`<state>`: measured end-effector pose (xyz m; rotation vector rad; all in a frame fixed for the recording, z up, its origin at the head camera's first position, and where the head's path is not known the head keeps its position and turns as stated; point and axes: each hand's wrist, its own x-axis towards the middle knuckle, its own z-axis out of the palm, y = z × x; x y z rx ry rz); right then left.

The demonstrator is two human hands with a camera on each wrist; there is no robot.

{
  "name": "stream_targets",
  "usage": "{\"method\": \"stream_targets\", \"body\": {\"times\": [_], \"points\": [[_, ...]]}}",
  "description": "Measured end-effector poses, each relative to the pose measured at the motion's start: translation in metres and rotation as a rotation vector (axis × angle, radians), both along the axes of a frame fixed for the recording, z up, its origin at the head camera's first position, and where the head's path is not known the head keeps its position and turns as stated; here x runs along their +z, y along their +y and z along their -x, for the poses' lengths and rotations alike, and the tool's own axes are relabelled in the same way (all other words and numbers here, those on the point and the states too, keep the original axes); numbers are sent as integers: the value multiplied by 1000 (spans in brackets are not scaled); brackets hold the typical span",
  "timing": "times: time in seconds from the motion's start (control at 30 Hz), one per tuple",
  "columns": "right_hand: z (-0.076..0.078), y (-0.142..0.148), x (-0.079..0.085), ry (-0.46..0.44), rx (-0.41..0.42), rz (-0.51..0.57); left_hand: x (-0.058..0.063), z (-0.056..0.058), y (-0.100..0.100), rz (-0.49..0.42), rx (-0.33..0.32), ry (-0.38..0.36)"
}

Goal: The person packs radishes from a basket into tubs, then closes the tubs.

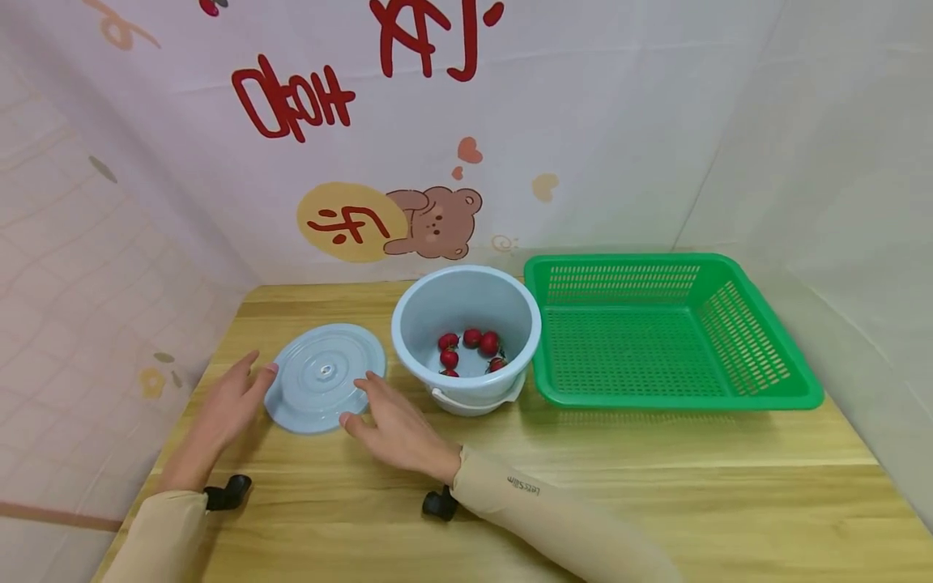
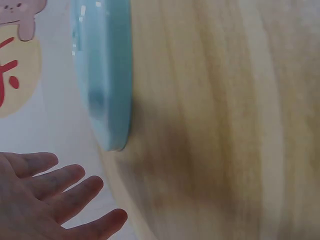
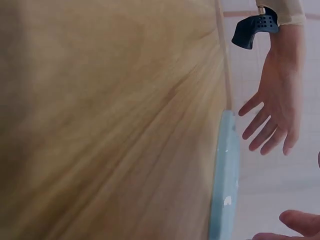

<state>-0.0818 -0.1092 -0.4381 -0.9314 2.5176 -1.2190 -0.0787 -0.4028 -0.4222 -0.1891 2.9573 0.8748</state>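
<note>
A round light-blue lid (image 1: 313, 393) lies flat on the wooden table, left of a light-blue bucket (image 1: 466, 397). At the lid's left side is my left hand (image 1: 232, 402), fingers spread and holding nothing; the left wrist view shows those fingers (image 2: 75, 200) apart from the lid's rim (image 2: 107, 90). Over the lid's right edge hovers my right hand (image 1: 397, 425), also without anything in its grasp. Both hands face each other across the lid (image 3: 225, 175) in the right wrist view. Several small red fruits or vegetables (image 1: 490, 343) lie at the bottom of the bucket.
Right of the bucket, close against it, stands a green slotted plastic basket (image 1: 619, 402). The bucket's white handle (image 1: 477, 402) hangs down in front. Behind the table (image 1: 350, 518) rises a white printed cloth (image 1: 619, 121), with more cloth at both sides.
</note>
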Motion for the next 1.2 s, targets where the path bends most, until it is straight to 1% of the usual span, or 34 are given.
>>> {"method": "stream_targets", "body": {"times": [0.13,0.27,0.37,0.5,0.6,0.73,0.87,0.97,1.1,1.2], "points": [[8,-8,-5,-29,-47,-2,-6,9,-1,23,7,-55],[16,-15,-10,-51,-96,2,-11,17,-3,62,6,-80],[22,-21,-13,-61,-131,-35,-13,22,-4,80,18,-97],[27,-27,-15,-7,-185,-106,-14,24,-5,98,38,-111],[29,-30,-17,22,-222,-135,-14,24,-5,105,48,-114],[31,-32,-17,-2,-261,-142,-13,23,-3,97,61,-106],[33,-33,-15,-61,-285,-98,-10,23,1,83,67,-104],[34,-33,-15,-114,-290,-38,-5,23,3,55,76,-125],[35,-34,-15,-163,-296,56,0,21,3,-15,105,-160],[35,-33,-15,-194,-303,140,1,20,1,-87,138,-169]]}}
